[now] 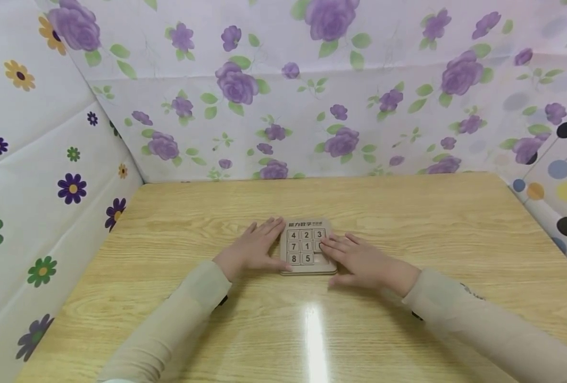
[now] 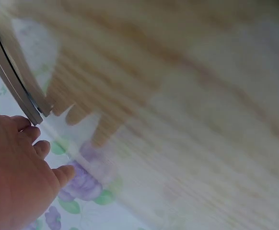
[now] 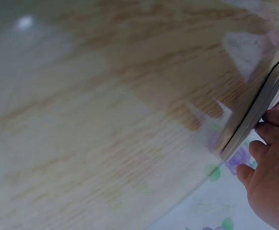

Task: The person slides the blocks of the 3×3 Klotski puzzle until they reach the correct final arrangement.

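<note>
A wooden sliding number puzzle [image 1: 307, 269] lies flat on the table, with black numbers on square tiles. Its rows read 4, 2, 3, then 7, 1 and a partly covered tile, then 8, 5 and a blank slot at lower right. My left hand [image 1: 252, 250] steadies the board's left side, fingers straight along the edge and thumb at the near corner. Extended fingertips of my right hand [image 1: 362, 261] touch the covered tile from the right, with the thumb apart on the near side. Both wrist views show the board's thin side edge [image 2: 15, 79] beside the fingers.
The light wood table [image 1: 207, 340] reflects a bright strip of light in front of the puzzle. A flowered cloth [image 1: 274, 106] hangs behind it, with patterned cloths on the left and right sides.
</note>
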`<state>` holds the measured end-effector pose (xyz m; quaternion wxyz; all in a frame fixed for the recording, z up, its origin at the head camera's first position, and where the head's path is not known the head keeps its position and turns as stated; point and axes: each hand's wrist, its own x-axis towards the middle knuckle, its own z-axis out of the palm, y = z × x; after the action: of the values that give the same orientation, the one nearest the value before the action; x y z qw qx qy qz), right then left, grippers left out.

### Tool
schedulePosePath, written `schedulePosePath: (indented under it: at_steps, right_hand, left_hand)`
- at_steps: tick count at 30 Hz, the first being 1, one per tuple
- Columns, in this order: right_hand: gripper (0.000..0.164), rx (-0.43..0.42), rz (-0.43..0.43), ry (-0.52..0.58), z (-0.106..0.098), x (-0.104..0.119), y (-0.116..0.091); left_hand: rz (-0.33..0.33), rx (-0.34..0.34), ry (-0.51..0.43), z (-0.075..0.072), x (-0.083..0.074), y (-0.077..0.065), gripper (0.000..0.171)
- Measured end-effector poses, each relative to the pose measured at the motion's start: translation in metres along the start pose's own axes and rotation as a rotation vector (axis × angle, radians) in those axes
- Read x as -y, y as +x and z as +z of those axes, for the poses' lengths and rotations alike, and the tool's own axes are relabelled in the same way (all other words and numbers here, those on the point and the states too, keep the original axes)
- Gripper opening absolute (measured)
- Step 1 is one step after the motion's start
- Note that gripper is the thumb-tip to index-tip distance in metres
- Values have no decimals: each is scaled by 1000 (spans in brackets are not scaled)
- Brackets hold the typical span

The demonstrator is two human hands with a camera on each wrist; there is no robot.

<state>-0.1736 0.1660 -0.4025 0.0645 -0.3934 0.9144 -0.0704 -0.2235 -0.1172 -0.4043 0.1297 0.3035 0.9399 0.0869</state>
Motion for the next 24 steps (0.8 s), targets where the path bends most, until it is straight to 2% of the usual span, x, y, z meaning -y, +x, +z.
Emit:
schedulePosePath:
  at_steps: [10, 24]
  right_hand:
    - [81, 10, 10, -25, 1, 3, -10]
    - [82, 23, -1, -53, 1, 28, -31]
  left_hand:
    - [17, 46, 44, 0, -11, 2, 111]
    - [7, 26, 38, 2, -17, 4, 114]
